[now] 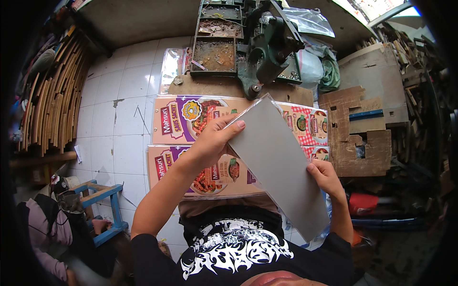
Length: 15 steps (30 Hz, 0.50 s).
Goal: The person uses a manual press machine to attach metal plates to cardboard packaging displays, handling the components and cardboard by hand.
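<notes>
A long rectangular grey board (281, 162) is tilted in the air in front of me, its plain side up. My left hand (222, 135) grips its upper left edge, the thumb lying on the grey face. Lower on the other long edge, my right hand (326, 174) pinches it with the thumb on top. Under the board lie two rows of printed cardboard panels (176, 119) with food pictures, partly hidden by my arms and the board. The board's top corner comes close to the base of a dark green machine (262, 62).
Trays (214, 53) of small metal bits flank the machine. Cut brown boards (355, 138) lie at the right; wood strips (52, 100) are stacked at the left. A blue stool frame (114, 205) stands on the tiled floor (114, 105) beside a seated person, partly seen. Plastic bags (310, 62) sit behind.
</notes>
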### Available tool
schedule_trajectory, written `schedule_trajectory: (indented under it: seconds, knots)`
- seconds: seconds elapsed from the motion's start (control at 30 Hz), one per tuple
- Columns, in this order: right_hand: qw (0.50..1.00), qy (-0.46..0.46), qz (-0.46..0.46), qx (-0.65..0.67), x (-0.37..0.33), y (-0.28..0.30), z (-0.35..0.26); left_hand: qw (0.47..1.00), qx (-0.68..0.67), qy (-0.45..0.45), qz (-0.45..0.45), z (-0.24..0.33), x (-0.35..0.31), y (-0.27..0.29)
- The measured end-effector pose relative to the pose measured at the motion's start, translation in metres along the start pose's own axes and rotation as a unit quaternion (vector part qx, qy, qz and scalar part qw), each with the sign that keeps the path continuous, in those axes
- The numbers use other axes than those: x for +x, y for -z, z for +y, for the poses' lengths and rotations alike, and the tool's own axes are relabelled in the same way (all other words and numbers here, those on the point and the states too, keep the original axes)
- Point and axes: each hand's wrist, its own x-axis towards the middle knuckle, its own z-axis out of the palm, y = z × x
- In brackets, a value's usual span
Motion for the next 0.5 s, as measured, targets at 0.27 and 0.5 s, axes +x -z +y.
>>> schedule_trajectory:
  seconds: [0.27, 0.5]
  knots:
    - [0.994, 0.015, 0.102, -0.031, 0.042, -0.007, 0.004, 0.998, -0.003, 0.016, 0.069, -0.012, 0.036, 0.022]
    - [0.992, 0.026, 0.107, -0.063, 0.062, -0.004, 0.014, 0.997, 0.049, 0.023, 0.059, -0.015, 0.039, 0.022]
